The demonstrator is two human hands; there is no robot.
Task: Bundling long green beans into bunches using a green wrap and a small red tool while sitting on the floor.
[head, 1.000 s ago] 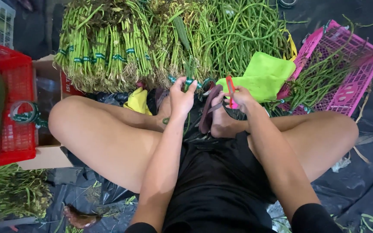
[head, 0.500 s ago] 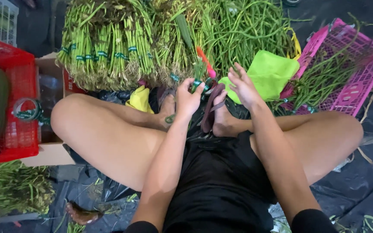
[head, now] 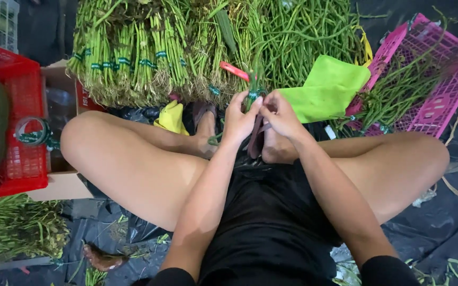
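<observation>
Hands meet just above the crossed ankles: the left hand [head: 239, 117] and right hand [head: 278, 112] have their fingers pinched closed around a small bundle of green stems [head: 254, 90], with green tape [head: 252, 96] at the pinch. Behind them lie rows of tied bundles [head: 128, 58], already banded, a red-handled tool [head: 234, 71] on top, and a loose heap of long beans [head: 303, 32] not yet banded. A green cloth [head: 329, 87] lies to the right, beside a pink crate [head: 441, 79] holding more stems. Judging by this, much is bundled and plenty remains.
</observation>
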